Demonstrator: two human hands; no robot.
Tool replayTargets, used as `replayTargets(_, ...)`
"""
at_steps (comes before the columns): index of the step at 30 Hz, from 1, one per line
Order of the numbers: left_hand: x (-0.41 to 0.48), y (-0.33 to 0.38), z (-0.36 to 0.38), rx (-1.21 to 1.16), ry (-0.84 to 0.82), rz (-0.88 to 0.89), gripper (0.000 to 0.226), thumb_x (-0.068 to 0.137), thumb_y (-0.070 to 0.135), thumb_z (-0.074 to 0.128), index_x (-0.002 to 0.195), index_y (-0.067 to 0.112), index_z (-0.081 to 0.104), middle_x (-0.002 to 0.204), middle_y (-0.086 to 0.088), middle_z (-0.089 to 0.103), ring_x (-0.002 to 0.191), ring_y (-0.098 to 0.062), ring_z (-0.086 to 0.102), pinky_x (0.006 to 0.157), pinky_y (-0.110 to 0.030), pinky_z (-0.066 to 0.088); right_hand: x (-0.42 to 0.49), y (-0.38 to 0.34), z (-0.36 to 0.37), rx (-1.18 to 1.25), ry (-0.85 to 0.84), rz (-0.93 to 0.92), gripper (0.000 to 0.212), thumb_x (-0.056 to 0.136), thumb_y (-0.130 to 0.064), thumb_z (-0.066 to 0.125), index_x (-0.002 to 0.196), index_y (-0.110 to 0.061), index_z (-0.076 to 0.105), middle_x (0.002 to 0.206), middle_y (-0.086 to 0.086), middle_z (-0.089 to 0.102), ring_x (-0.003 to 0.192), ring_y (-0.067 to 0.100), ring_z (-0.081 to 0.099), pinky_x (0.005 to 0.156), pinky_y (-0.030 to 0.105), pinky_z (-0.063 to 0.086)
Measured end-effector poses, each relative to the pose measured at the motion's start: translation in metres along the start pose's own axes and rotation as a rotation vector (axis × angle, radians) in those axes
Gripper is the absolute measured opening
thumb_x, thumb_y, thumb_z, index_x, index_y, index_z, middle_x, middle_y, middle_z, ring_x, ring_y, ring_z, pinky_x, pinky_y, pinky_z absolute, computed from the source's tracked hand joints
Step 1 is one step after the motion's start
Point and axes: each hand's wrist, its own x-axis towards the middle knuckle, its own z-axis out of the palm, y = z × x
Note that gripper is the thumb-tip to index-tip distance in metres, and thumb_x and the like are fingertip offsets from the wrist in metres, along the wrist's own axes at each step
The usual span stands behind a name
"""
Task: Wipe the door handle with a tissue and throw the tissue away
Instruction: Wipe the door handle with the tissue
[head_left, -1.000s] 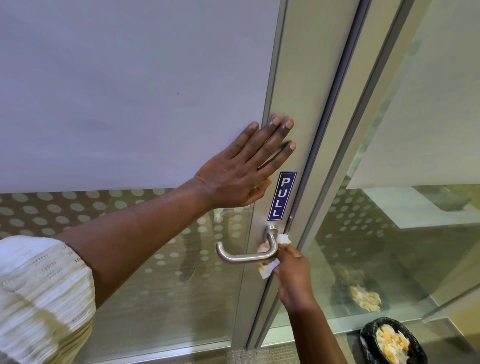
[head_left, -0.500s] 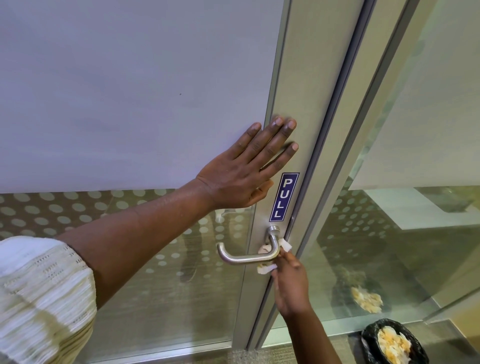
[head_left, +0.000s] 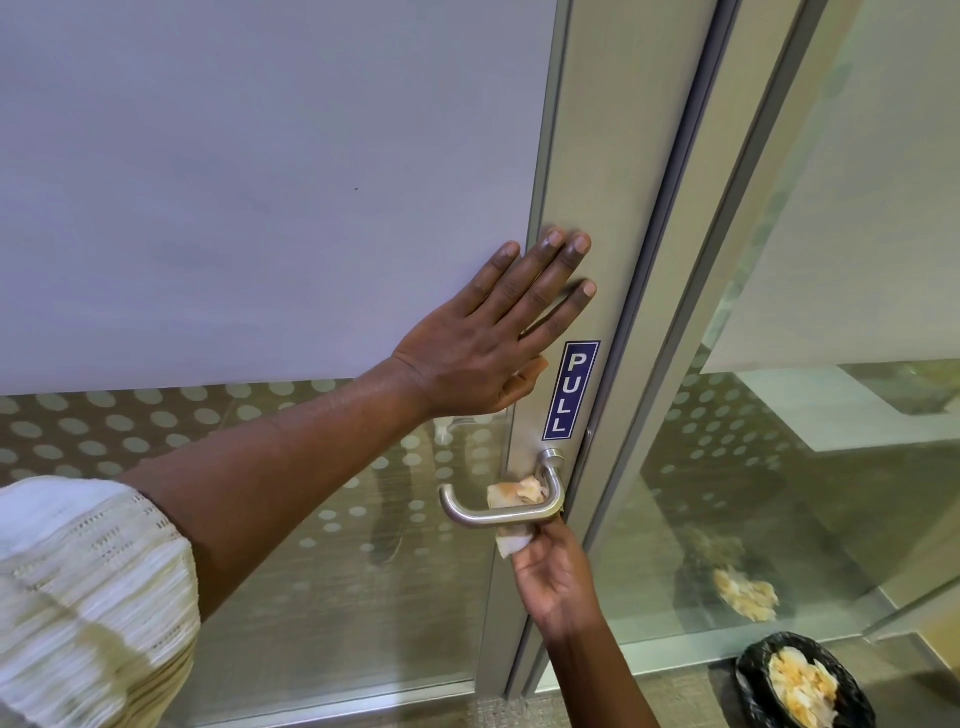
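Observation:
A brushed-metal lever door handle sticks out from the grey door frame below a blue PULL sticker. A crumpled white tissue with orange stains is wrapped behind and under the lever near its bend. My right hand reaches up from below and pinches the tissue against the handle. My left hand lies flat with straight fingers on the door, above the handle, spanning the frosted panel and the frame.
A bin with a black liner stands on the floor at the lower right, holding used tissues. A glass side panel to the right reflects the bin. The door's lower glass has a dotted pattern.
My right hand has slid the tissue leftward along the lever, from its bend toward the bar. More tissue now shows above the bar. My left hand stays pressed on the door.

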Motion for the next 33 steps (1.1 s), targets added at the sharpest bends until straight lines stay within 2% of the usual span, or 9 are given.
replayTargets(3, 0.001, 0.000, 0.000, -0.001, 0.000, 0.000, 0.072, 0.105, 0.036, 0.044, 0.166, 0.004, 0.025, 0.170, -0.027, 0.021, 0.159, -0.044, 0.017, 0.132, -0.053, 0.003, 0.000, -0.017, -0.017, 0.011, -0.010, -0.042, 0.023, 0.090, -0.009, 0.060, 0.106, -0.003, 0.075, 0.116, 0.022, 0.072, 0.105, 0.033, 0.071, 0.082, 0.045, 0.062)
replayTargets(5, 0.001, -0.001, 0.000, 0.001, -0.004, 0.002, 0.072, 0.105, 0.036, 0.044, 0.166, 0.004, 0.024, 0.170, -0.027, 0.020, 0.159, -0.044, 0.017, 0.132, -0.053, 0.002, 0.004, -0.029, -0.017, -0.003, -0.009, -0.088, 0.028, 0.093, -0.010, 0.061, 0.119, -0.002, 0.068, 0.120, 0.021, 0.071, 0.104, 0.029, 0.071, 0.090, 0.044, 0.059)
replayTargets(8, 0.001, -0.001, 0.000, -0.001, -0.003, 0.000, 0.073, 0.104, 0.036, 0.045, 0.166, 0.004, 0.023, 0.170, -0.028, 0.019, 0.159, -0.044, 0.016, 0.132, -0.053, 0.002, 0.007, -0.036, -0.006, -0.202, 0.063, -0.194, 0.042, 0.092, -0.013, 0.064, 0.130, 0.003, 0.060, 0.120, 0.023, 0.070, 0.104, 0.034, 0.068, 0.098, 0.046, 0.052)
replayTargets(10, 0.000, -0.001, 0.000, 0.001, -0.001, 0.000, 0.074, 0.104, 0.036, 0.045, 0.166, 0.004, 0.023, 0.170, -0.028, 0.019, 0.159, -0.044, 0.016, 0.132, -0.053, 0.003, 0.002, -0.037, -0.002, -0.379, 0.105, -0.308, 0.029, 0.093, -0.016, 0.066, 0.118, 0.000, 0.068, 0.115, 0.021, 0.073, 0.108, 0.037, 0.065, 0.100, 0.046, 0.052)
replayTargets(13, 0.000, 0.000, 0.001, -0.007, 0.002, -0.003, 0.074, 0.103, 0.035, 0.046, 0.166, 0.003, 0.023, 0.170, -0.028, 0.018, 0.159, -0.044, 0.016, 0.132, -0.054, 0.005, -0.017, -0.044, -0.003, -0.837, 0.083, -0.594, 0.011, 0.095, -0.021, 0.067, 0.098, -0.018, 0.077, 0.100, 0.001, 0.079, 0.102, 0.017, 0.071, 0.087, 0.019, 0.052)
replayTargets(15, -0.001, 0.000, 0.002, -0.007, 0.000, -0.002, 0.073, 0.104, 0.034, 0.045, 0.166, 0.003, 0.023, 0.170, -0.028, 0.019, 0.160, -0.044, 0.015, 0.132, -0.054, 0.005, -0.024, -0.052, -0.005, -1.231, 0.011, -0.745, 0.015, 0.097, -0.021, 0.065, 0.104, -0.025, 0.077, 0.104, -0.007, 0.076, 0.103, 0.002, 0.067, 0.084, 0.005, 0.045)
replayTargets(20, 0.000, -0.001, 0.003, 0.000, -0.001, -0.004, 0.073, 0.105, 0.035, 0.044, 0.166, 0.003, 0.022, 0.170, -0.028, 0.018, 0.160, -0.044, 0.013, 0.132, -0.054, 0.003, -0.021, -0.066, 0.015, -1.724, -0.039, -0.903, 0.032, 0.094, 0.001, 0.057, 0.117, -0.015, 0.074, 0.113, 0.005, 0.064, 0.098, 0.009, 0.059, 0.084, -0.006, 0.030)
replayTargets(25, 0.000, 0.000, 0.001, 0.010, -0.011, -0.003, 0.073, 0.105, 0.037, 0.044, 0.167, 0.004, 0.022, 0.171, -0.028, 0.018, 0.159, -0.044, 0.015, 0.132, -0.054, 0.003, -0.037, -0.064, 0.024, -1.896, -0.023, -0.884, 0.034, 0.096, 0.000, 0.051, 0.116, -0.016, 0.073, 0.097, 0.005, 0.067, 0.082, 0.018, 0.063, 0.068, 0.015, 0.037)
replayTargets(33, -0.001, -0.001, 0.002, 0.020, -0.018, -0.007, 0.072, 0.106, 0.039, 0.043, 0.167, 0.005, 0.022, 0.171, -0.028, 0.019, 0.159, -0.044, 0.015, 0.132, -0.054, 0.003, -0.076, -0.017, 0.009, -2.113, -0.048, -0.898, 0.048, 0.085, 0.006, 0.068, 0.132, -0.007, 0.065, 0.135, 0.013, 0.065, 0.123, 0.030, 0.063, 0.097, 0.043, 0.055)
